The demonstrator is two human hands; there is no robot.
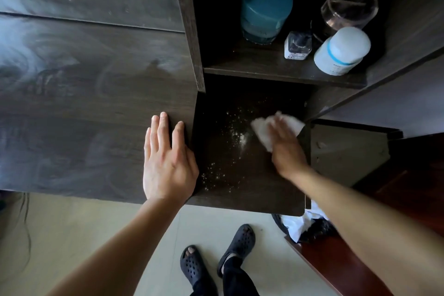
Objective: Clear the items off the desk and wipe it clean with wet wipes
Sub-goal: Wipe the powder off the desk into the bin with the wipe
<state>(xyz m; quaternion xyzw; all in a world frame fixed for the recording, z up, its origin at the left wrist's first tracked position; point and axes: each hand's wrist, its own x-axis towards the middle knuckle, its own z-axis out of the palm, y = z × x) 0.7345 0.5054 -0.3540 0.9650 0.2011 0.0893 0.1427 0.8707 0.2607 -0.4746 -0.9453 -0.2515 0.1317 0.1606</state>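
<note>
While the left hand [165,163] lies flat on the dark desk [84,79], fingers straight and spread and holding nothing, the right hand [286,149] presses a white wet wipe [262,130] onto a lower dark panel [240,197] just beside it. The right hand's fingers are blurred, but they seem to lie stretched out over the wipe rather than curled round it; the crumpled wipe sticks out beyond the fingertips and to the thumb side. White specks [240,137] are scattered over the panel between the two hands, thickest just beside the wipe.

Beyond the right hand's fingertips a shelf [264,69] carries a teal jar [265,14], a small clear bottle [297,45], a white bottle with a blue band [341,50] and a clear glass [349,5], all upright. Under the right forearm, a bin lined with a black bag [317,228] holds crumpled white paper. Between the two forearms, on the pale floor, are the person's feet in dark clogs [240,245].
</note>
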